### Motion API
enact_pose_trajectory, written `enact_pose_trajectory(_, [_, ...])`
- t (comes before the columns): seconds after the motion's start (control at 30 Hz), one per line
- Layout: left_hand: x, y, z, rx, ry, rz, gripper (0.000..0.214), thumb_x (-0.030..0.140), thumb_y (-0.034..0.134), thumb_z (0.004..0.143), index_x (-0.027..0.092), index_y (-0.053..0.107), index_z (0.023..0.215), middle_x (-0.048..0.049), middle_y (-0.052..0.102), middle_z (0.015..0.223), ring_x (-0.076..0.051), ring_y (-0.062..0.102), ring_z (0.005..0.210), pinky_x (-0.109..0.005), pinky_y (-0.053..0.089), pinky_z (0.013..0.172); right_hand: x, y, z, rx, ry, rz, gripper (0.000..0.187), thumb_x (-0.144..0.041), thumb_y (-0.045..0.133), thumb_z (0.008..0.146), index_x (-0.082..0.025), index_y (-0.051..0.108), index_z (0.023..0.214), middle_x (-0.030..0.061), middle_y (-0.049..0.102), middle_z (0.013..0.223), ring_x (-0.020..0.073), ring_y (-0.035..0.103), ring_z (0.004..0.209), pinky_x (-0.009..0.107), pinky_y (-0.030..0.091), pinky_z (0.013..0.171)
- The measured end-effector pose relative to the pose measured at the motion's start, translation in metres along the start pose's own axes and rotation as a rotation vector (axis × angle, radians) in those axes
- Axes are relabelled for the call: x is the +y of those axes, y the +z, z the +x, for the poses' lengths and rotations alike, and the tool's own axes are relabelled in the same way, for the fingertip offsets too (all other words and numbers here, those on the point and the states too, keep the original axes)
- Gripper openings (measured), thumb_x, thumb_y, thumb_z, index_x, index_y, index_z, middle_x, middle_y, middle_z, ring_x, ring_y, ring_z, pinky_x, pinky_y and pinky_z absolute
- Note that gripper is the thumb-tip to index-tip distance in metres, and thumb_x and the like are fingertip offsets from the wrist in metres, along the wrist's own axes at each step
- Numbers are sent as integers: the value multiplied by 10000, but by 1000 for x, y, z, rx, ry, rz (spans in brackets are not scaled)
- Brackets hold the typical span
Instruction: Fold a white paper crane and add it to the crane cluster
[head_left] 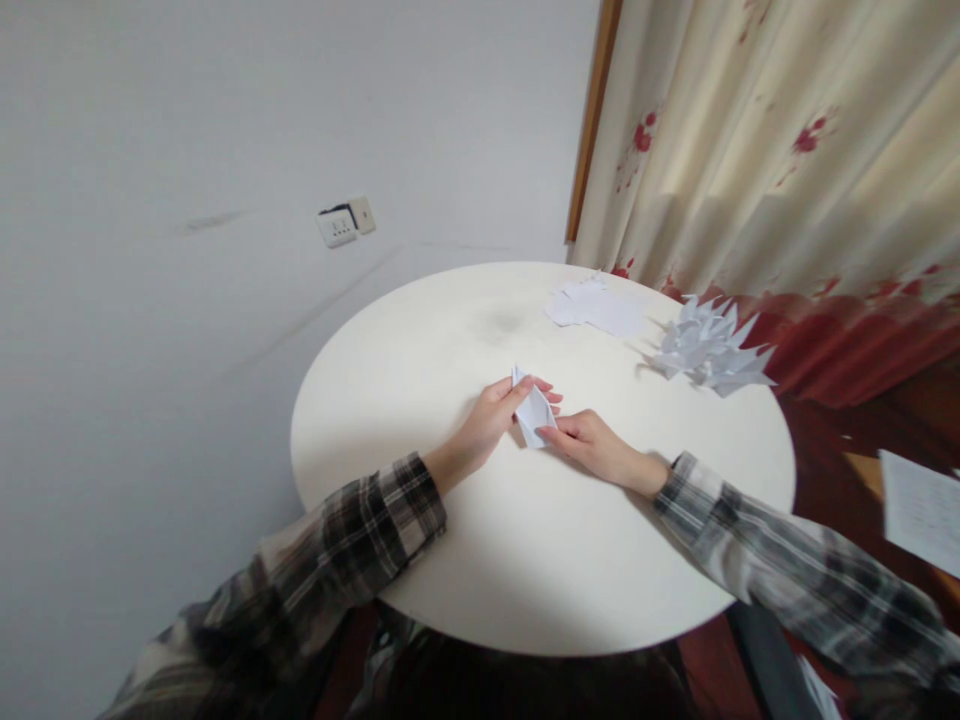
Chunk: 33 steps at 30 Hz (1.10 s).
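Observation:
A small piece of folded white paper (534,415) is held between my two hands, above the middle of the round white table (450,330). My left hand (501,408) grips its upper left side, thumb on top and fingers behind it. With thumb and fingers, my right hand (589,440) pinches the lower right edge. The paper has a pointed tip at the top and raised side folds. Its underside is hidden by my fingers.
Flat white paper sheets (600,305) lie at the table's far right. Beside them sits a heap of pointed folded papers (709,345) near the edge. A wall with a socket (337,227) stands behind; a curtain (750,150) hangs at the right.

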<state>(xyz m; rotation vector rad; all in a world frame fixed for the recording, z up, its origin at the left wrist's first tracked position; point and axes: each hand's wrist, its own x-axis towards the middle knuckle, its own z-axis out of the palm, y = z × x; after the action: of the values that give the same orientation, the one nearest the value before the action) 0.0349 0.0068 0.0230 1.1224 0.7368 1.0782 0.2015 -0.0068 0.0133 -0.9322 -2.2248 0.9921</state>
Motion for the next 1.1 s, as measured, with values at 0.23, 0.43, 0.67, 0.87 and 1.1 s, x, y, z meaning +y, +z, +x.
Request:
enact_pose_trajectory(0.23, [2, -2, 2, 31, 17, 4, 317, 437, 511, 820, 126, 573, 816, -86, 680, 788, -185, 641, 730, -304, 477, 688, -3, 0, -2, -70, 29, 52, 433, -474, 357, 882, -183, 331, 562, -67, 236, 504, 58, 217, 455, 222, 177, 434])
enact_pose_trajectory(0.43, [3, -1, 0, -48, -12, 40, 355, 450, 561, 788, 141, 550, 961, -90, 645, 966, -167, 622, 814, -284, 465, 713, 2, 2, 0, 183, 89, 115, 458, -495, 379, 863, -180, 363, 531, -56, 295, 491, 67, 252, 465, 228, 207, 452])
enact_pose_trajectory(0.67, [-2, -1, -1, -139, -27, 292, 292, 408, 593, 766, 141, 555, 878, -45, 639, 799, -130, 608, 741, -231, 423, 641, 8, 0, 3, 428, 101, 73, 472, -539, 361, 857, -178, 424, 560, -36, 362, 508, 86, 318, 497, 229, 268, 487])
enact_pose_trajectory(0.87, [-3, 1, -2, 68, 274, 617, 212, 307, 577, 753, 160, 462, 652, 41, 499, 572, -77, 482, 535, -195, 353, 514, 2, -2, 5, 358, 175, -71, 503, -537, 358, 866, -152, 574, 625, -18, 458, 489, 101, 407, 485, 228, 301, 500])
enact_pose_trajectory(1.1, [-2, 2, -7, 130, 362, 820, 192, 272, 542, 765, 164, 454, 634, 48, 448, 550, -72, 436, 512, -190, 349, 503, 1, 0, 5, 319, 233, -96, 601, -575, 310, 869, -148, 620, 582, -17, 464, 431, 99, 432, 436, 227, 307, 494])
